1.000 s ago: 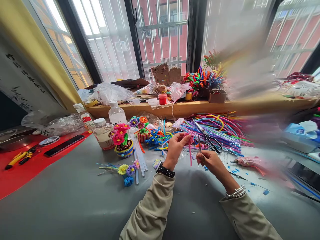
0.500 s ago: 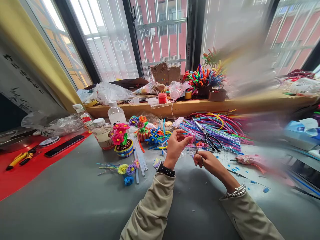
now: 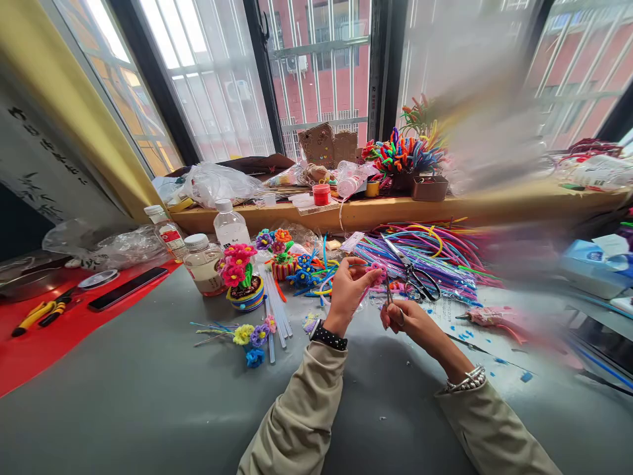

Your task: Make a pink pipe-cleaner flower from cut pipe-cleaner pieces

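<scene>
Between the fingertips of my left hand (image 3: 347,290) is a small pink pipe-cleaner flower (image 3: 376,273), held above the table. My right hand (image 3: 403,318) is closed round the handles of small scissors (image 3: 389,295), their blades pointing up against the underside of the flower. Whether the blades touch it is hard to make out. Just behind lie larger black-handled scissors (image 3: 418,280) on a heap of coloured pipe cleaners (image 3: 430,254). To the left rest loose pipe-cleaner flowers (image 3: 258,335), clear glue sticks (image 3: 279,310) and a pink flower in a striped pot (image 3: 246,295).
Bottles (image 3: 202,267) stand at the left rear. A phone (image 3: 127,289) and yellow-handled pliers (image 3: 37,316) lie on a red sheet (image 3: 74,349). At right are a glue gun (image 3: 489,315) and blue scraps on paper. The windowsill (image 3: 277,214) holds bags, a red-lidded jar and bundled pipe cleaners.
My right hand and the small scissors have shifted very slightly. My left hand still holds the pink flower in nearly the same place.
</scene>
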The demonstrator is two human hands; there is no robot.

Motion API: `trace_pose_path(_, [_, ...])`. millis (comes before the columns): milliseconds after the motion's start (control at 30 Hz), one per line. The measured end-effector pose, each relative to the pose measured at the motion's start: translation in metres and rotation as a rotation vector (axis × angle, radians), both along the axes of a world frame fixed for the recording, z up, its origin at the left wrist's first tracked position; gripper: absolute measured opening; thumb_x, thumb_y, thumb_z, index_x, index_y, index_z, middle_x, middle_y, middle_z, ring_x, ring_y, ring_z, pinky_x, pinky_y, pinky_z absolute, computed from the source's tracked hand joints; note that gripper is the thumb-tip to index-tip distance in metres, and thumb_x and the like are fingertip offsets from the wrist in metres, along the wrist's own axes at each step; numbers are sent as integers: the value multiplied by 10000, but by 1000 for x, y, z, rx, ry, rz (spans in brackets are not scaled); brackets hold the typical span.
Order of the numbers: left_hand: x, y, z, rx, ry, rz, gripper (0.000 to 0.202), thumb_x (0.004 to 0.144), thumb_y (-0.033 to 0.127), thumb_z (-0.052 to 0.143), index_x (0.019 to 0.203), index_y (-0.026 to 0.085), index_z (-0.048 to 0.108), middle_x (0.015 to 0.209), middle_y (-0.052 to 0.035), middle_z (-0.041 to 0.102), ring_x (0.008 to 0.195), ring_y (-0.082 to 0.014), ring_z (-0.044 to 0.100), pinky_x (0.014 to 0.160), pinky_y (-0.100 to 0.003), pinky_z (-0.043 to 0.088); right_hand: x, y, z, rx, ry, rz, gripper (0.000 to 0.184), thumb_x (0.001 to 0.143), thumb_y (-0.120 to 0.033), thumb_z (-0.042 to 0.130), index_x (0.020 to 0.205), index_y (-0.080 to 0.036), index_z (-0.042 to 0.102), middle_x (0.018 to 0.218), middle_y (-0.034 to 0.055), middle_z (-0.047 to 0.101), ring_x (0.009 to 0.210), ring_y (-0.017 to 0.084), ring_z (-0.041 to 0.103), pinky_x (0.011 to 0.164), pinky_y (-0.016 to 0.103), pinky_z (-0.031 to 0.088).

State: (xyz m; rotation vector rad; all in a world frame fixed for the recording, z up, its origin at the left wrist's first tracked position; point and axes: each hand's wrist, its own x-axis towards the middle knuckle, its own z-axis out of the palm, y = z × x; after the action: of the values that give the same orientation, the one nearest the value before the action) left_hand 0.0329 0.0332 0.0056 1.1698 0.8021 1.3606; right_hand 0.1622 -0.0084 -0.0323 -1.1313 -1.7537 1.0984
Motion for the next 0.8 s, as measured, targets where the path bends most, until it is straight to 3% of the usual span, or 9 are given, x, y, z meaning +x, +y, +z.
trace_pose_path(300, [-1, -1, 2, 4, -44, 17, 396, 537, 247, 713, 807, 157, 437, 652, 15, 578, 591, -96, 572, 593, -228, 440, -1, -1, 5, 41, -109, -157, 538, 657, -660, 403, 440, -170, 446, 405, -31, 362, 408, 85, 327, 438, 230, 232])
trace_pose_path(533, [-2, 0, 1, -7, -69, 19, 405, 541, 251, 711, 811, 160, 423, 664, 7, 592, 615, -110, 589, 617, -242, 449, 0, -2, 4, 72, -23, -234, 511, 656, -618, 461, 416, -167, 447, 391, -33, 360, 393, 72, 300, 412, 221, 233])
trace_pose_path(667, [-3, 1, -1, 55, 48, -66, 431, 544, 258, 710, 853, 165, 424, 667, -6, 612, 606, -127, 597, 593, -244, 451, 5, -2, 7, 90, 149, -385, 471, 669, -598, 470, 533, -155, 549, 461, -5, 447, 456, 101, 396, 445, 226, 309])
trace_pose_path(800, [-3, -1, -3, 138, 222, -167, 401, 559, 260, 696, 870, 164, 462, 663, -17, 617, 600, -129, 591, 589, -245, 449, 9, -2, 11, 68, 236, -481, 406, 631, -544, 561, 511, -157, 535, 509, 0, 473, 471, 95, 388, 443, 225, 310])
